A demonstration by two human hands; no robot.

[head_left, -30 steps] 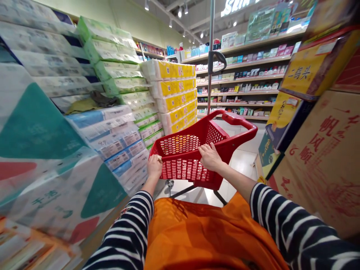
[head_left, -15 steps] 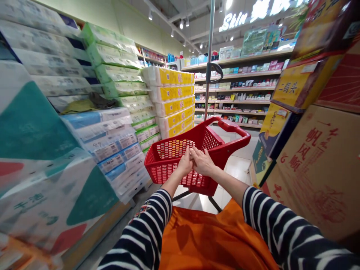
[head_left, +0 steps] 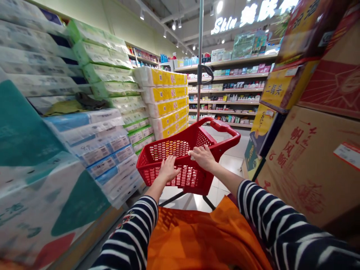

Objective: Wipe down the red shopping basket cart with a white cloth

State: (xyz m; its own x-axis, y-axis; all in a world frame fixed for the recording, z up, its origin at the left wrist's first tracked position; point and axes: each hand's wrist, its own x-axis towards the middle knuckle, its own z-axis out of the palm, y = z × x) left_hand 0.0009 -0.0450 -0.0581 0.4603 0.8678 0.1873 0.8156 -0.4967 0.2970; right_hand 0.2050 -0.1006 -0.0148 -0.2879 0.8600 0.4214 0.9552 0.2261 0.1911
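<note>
In front of me stands a red plastic shopping cart [head_left: 192, 174] with a perforated basket. My left hand [head_left: 168, 169] is stretched over the basket's near side, its fingers extended and nothing seen in it. Whether it touches the rim, I cannot tell. My right hand [head_left: 204, 157], to the right, has bent fingers around a small crumpled white wad [head_left: 191, 153] that looks like tissue; only its edge shows at the fingertips. That hand is by the basket's near rim, left of the red handle [head_left: 229, 140].
Stacked tissue packs [head_left: 107, 150] line the left side, with a dark cloth [head_left: 91, 101] lying on them. Yellow-and-white paper packs [head_left: 165, 99] stand beyond. Cardboard boxes [head_left: 309, 161] rise close on the right. A metal pole [head_left: 200, 45] stands behind the cart, before shelves of cosmetics [head_left: 230, 88].
My hands were together over the basket's rim; now they are apart, the left moved left and its fingers spread. A white wad shows in my right hand. The view has shifted slightly.
</note>
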